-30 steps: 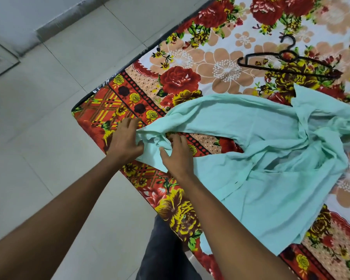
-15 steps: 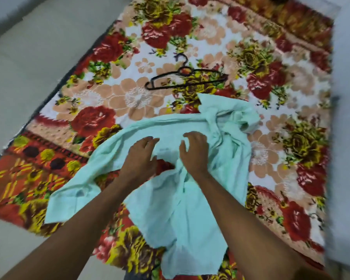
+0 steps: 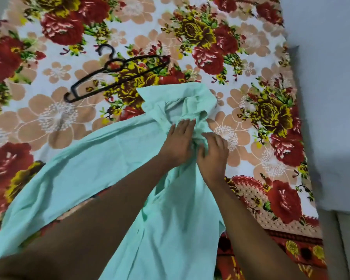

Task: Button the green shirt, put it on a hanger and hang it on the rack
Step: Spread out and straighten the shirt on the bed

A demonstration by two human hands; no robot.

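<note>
The mint-green shirt lies spread across the flowered bedspread, its collar end bunched at the upper middle. My left hand lies on the cloth just below the collar with fingers fairly straight. My right hand is beside it, fingers curled and pinching a fold of the shirt near the collar. The two hands almost touch. A black plastic hanger lies flat on the bedspread, up and to the left of the collar, apart from the shirt. No rack is in view.
The bed's right edge meets a pale wall. A strip of floor shows at the lower right. The lower shirt front hangs toward me over the bed's near edge.
My view has swung right along the bed. Both hands have moved from the shirt's hem, past its middle, up to the collar end, where the right hand now pinches the cloth.
</note>
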